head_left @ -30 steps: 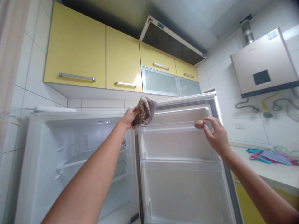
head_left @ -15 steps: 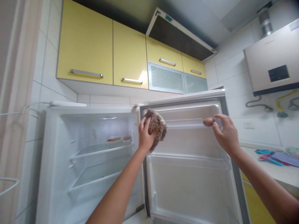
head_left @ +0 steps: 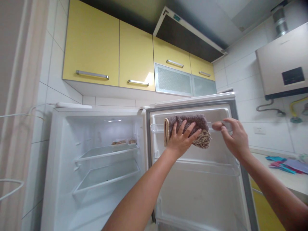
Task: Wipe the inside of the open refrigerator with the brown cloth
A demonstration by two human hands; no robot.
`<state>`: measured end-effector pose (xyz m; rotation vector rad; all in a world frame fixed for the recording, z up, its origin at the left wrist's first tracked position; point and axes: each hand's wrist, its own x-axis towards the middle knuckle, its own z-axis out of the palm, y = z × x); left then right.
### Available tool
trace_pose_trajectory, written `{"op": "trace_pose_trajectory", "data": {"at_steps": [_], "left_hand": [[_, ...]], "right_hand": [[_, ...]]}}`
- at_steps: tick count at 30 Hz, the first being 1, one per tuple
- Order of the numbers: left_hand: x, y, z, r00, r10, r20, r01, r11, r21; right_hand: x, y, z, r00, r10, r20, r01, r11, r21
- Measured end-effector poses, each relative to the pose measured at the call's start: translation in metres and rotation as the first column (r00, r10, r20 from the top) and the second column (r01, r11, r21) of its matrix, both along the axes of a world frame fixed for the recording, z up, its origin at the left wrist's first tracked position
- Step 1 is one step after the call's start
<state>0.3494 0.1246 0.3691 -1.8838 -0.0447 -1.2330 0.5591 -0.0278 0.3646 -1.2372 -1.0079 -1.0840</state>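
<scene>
My left hand (head_left: 183,138) presses a folded brown towel cloth (head_left: 190,121) against the top shelf rail (head_left: 156,127) of the open fridge door (head_left: 199,192), fingers spread over the cloth. My right hand (head_left: 234,138) pinches the same clear rail at its right end, thumb and fingers closed on it. The cloth's patterned beige edge hangs below my left fingers. The door's lower shelf (head_left: 216,166) holds nothing I can see.
The open white fridge compartment (head_left: 106,157) at left has glass shelves with a small tray at the back. Yellow wall cabinets (head_left: 96,51) and a range hood (head_left: 187,35) hang above. A water heater (head_left: 284,67) and a counter (head_left: 288,183) with coloured cloths (head_left: 284,162) are right.
My left hand has carried the cloth from the door's hinge edge to the right and spread it flat on the top door shelf rail. My right hand stays on the rail.
</scene>
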Motion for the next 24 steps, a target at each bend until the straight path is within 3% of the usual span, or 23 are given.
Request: {"op": "trace_pose_trajectory", "data": {"at_steps": [3, 6, 13, 16, 20, 24], "left_hand": [[0.01, 0.003, 0.001, 0.998, -0.022, 0.057, 0.02, 0.999, 0.047], [0.003, 0.015, -0.001, 0.992, -0.027, 0.121, 0.022, 0.999, 0.047], [-0.039, 0.061, -0.012, 0.958, 0.029, 0.285, 0.009, 0.991, -0.13], [-0.054, 0.079, -0.016, 0.928, 0.024, 0.371, 0.059, 0.976, -0.21], [-0.067, 0.095, -0.021, 0.876, -0.063, 0.479, 0.251, 0.907, -0.339], [-0.073, 0.095, -0.023, 0.835, -0.154, 0.528, 0.44, 0.764, -0.473]], "right_hand": [[0.001, -0.002, 0.0, 1.0, 0.007, 0.006, -0.006, 1.0, -0.015], [0.003, -0.002, 0.0, 1.0, 0.014, 0.024, -0.013, 1.0, -0.009], [0.002, -0.001, -0.001, 0.999, 0.019, 0.029, -0.019, 1.0, 0.021], [0.001, -0.002, -0.001, 0.999, 0.008, 0.037, -0.009, 1.0, 0.017], [0.0, -0.002, -0.001, 0.999, 0.001, 0.049, -0.003, 1.0, 0.029], [0.0, -0.001, -0.001, 0.999, -0.007, 0.038, 0.006, 1.0, 0.017]]}}
